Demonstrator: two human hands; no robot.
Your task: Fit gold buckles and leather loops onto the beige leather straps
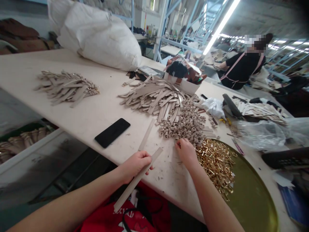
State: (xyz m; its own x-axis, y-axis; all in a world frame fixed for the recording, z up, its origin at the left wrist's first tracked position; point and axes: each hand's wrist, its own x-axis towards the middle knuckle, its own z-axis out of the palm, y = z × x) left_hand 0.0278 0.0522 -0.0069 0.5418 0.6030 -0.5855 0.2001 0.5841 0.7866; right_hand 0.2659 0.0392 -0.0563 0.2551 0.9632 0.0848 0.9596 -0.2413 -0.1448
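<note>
My left hand (140, 162) is closed around a flat beige strap (130, 192), which slants from my lap up over the table's front edge. Close by, a second beige strap (146, 135) lies on the table. My right hand (185, 149) reaches to the near edge of a heap of small beige loops (183, 122); its fingertips are bent down, and whether they pinch a loop is hidden. Just right of that hand, gold metal buckles (216, 161) are piled on a round gold-coloured tray (256, 196). Behind the loops spreads a big pile of beige straps (154, 96).
A black phone (112, 132) lies left of my hands. Farther left is a bundle of straps with metal ends (69, 86). A large white sack (96, 35) stands at the back. Plastic bags (263, 133) lie to the right. Another person (241, 69) works beyond the table.
</note>
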